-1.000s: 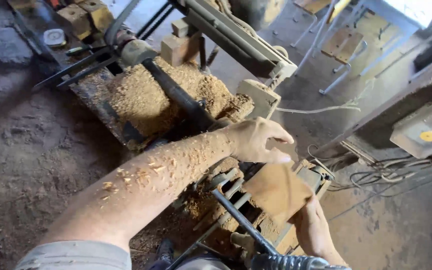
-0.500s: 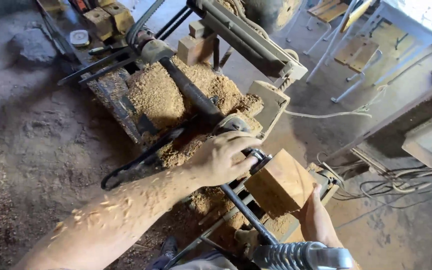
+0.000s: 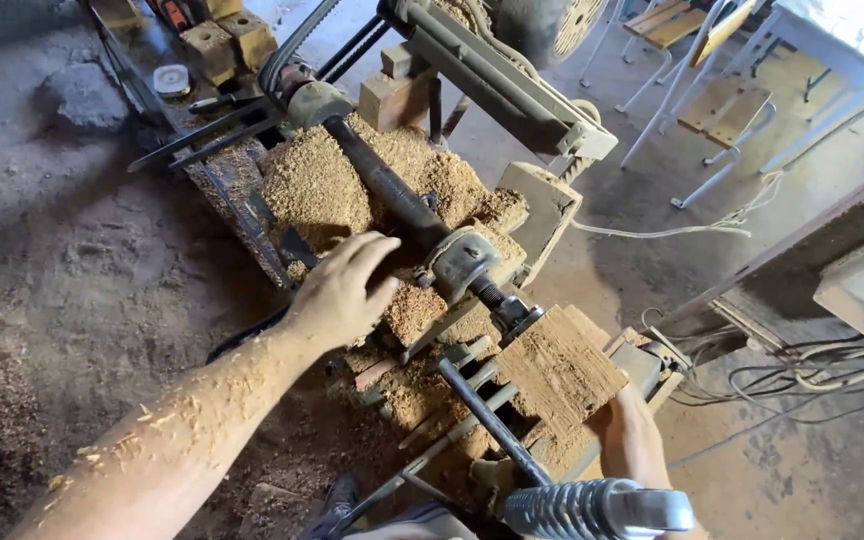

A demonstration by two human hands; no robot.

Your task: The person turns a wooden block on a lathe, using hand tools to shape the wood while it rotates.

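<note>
My left hand (image 3: pixel 342 292) reaches out over the wood lathe (image 3: pixel 452 262), fingers apart, hovering just left of the dark shaft (image 3: pixel 384 188) and the sawdust pile (image 3: pixel 317 185); it holds nothing. My forearm is dusted with wood shavings. My right hand (image 3: pixel 634 438) grips the lower right edge of a square wooden block (image 3: pixel 559 372), which is pressed against the lathe's spur centre (image 3: pixel 512 312). A ribbed metal handle (image 3: pixel 592 508) lies at the bottom of the view, below the block.
Metal rods and tools (image 3: pixel 202 140) lie beside the lathe bed at left. Wooden blocks (image 3: pixel 227 35) and a small round tin (image 3: pixel 172 78) sit at the far end. White-framed stools (image 3: pixel 712 110) stand at upper right. Cables (image 3: pixel 812 375) run over the dirt floor.
My left hand has drawn away from the block, moving left and up to the sawdust beside the shaft. My right hand still holds the block against the centre.
</note>
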